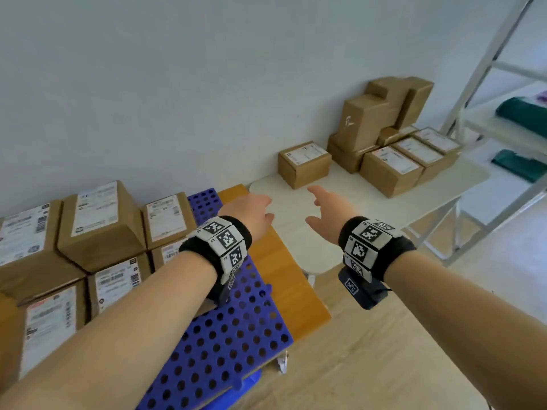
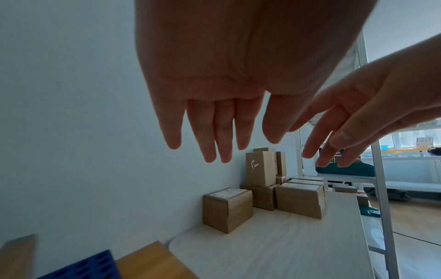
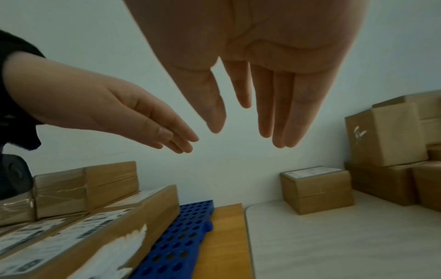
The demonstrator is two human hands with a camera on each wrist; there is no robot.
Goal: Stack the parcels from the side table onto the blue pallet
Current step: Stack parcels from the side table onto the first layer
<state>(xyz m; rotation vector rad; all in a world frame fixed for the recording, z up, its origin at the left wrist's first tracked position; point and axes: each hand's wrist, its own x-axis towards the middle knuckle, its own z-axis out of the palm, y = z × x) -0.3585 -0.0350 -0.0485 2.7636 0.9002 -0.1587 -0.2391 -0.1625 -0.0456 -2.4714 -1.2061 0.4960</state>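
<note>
Both hands reach out empty above the near end of the white side table [image 1: 349,202]. My left hand [image 1: 254,214] and right hand [image 1: 322,208] are open, fingers straight, palms facing each other. Just beyond them stands a single labelled brown parcel [image 1: 303,164], also seen as the nearest parcel [image 2: 226,208] and the lone parcel [image 3: 316,188]. More parcels [image 1: 393,143] are piled at the table's far end. The blue perforated pallet [image 1: 225,335] lies at lower left, with several labelled parcels [image 1: 88,232] stacked on its left part.
The pallet rests on an orange wooden board [image 1: 290,285]. A white metal shelf rack [image 1: 503,99] with green folded items [image 1: 521,113] stands at right. A pale wall runs behind both tables. Wood floor shows at lower right.
</note>
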